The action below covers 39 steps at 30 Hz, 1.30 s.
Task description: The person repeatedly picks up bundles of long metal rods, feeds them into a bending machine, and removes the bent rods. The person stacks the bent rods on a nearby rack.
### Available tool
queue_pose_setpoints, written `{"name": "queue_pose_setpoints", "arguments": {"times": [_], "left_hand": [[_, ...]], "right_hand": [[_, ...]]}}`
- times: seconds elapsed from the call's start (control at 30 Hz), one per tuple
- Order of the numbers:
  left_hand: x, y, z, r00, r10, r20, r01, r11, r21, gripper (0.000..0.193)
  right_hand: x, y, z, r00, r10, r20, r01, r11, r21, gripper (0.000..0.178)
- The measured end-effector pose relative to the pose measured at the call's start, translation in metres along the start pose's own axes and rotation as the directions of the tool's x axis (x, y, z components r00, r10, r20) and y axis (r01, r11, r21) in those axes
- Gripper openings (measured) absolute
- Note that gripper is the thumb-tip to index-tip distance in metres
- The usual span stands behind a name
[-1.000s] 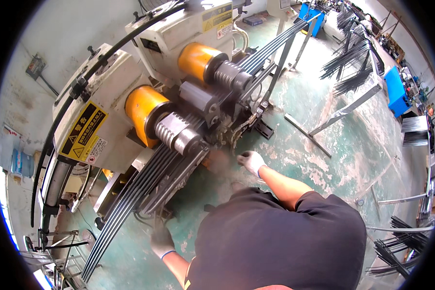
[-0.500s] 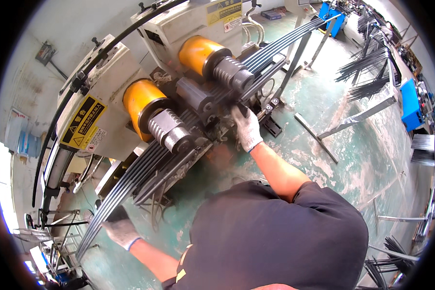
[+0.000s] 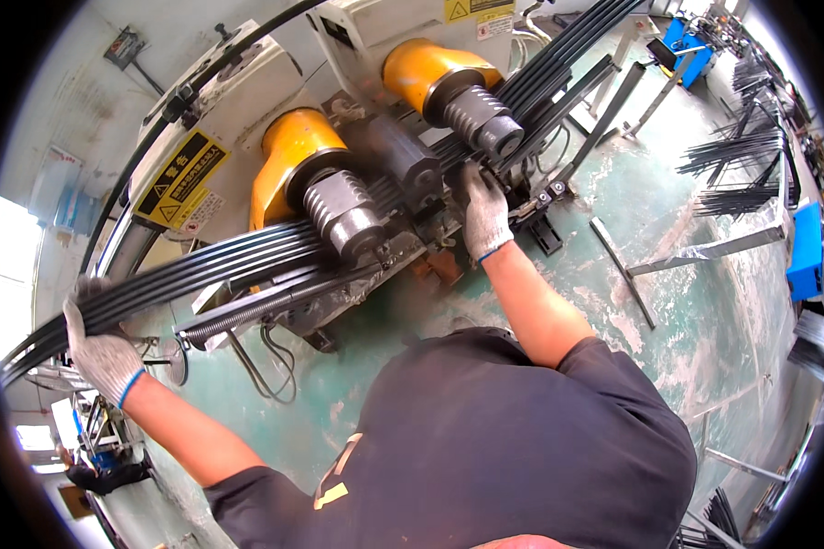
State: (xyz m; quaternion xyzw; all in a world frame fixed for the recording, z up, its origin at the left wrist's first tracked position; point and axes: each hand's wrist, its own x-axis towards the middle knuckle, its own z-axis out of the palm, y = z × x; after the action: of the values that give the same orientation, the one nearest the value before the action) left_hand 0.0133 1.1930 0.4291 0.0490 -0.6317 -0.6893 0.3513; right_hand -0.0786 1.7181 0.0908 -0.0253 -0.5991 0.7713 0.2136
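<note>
My left hand (image 3: 103, 355), in a white knit glove with a blue cuff, is closed round the left part of a bundle of long dark metal bars (image 3: 215, 263). Its thumb lies on the near side; the other fingers are behind the bars. They run side by side through a bending machine, under two ribbed steel rollers (image 3: 343, 215) on orange housings (image 3: 295, 151). My right hand (image 3: 485, 218), gloved too with darkly soiled fingers, is curled at the machine's middle, beside a dark steel block (image 3: 403, 165). What its fingers hold is hidden.
A spring-wrapped rod (image 3: 247, 311) juts from the machine's near left, above a looped cable (image 3: 279, 371). A steel stand (image 3: 705, 252) bears dark rods (image 3: 737, 156) on the right, near a blue bin (image 3: 804, 252). Warning labels (image 3: 181, 178) mark the machine.
My left hand has moved up and to the left, and the bars' left end has risen with it. My right hand stays by the machine's middle. The whole view has shifted slightly.
</note>
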Motion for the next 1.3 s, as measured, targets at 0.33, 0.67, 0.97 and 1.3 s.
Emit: {"name": "queue_pose_setpoints", "arguments": {"times": [0.33,0.67,0.97,1.3], "left_hand": [[0.003,0.062,0.149,0.965,0.208,0.159,-0.247,0.924,0.293,0.036],[0.005,0.053,0.277,0.834,0.390,0.390,-0.546,0.484,0.684,0.044],[-0.020,0.042,0.287,0.799,0.440,0.409,-0.600,0.556,0.575,0.048],[-0.016,0.038,0.278,0.790,0.458,0.408,-0.610,0.516,0.602,0.047]], "right_hand": [[0.049,-0.039,0.043,0.954,0.225,-0.199,-0.161,0.942,0.293,0.038],[0.039,-0.076,0.048,0.967,0.217,-0.136,-0.156,0.920,0.360,0.039],[0.031,-0.099,0.036,0.970,0.224,-0.094,-0.205,0.962,0.179,0.040],[0.033,-0.083,0.047,0.959,0.267,-0.094,-0.220,0.911,0.349,0.048]]}}
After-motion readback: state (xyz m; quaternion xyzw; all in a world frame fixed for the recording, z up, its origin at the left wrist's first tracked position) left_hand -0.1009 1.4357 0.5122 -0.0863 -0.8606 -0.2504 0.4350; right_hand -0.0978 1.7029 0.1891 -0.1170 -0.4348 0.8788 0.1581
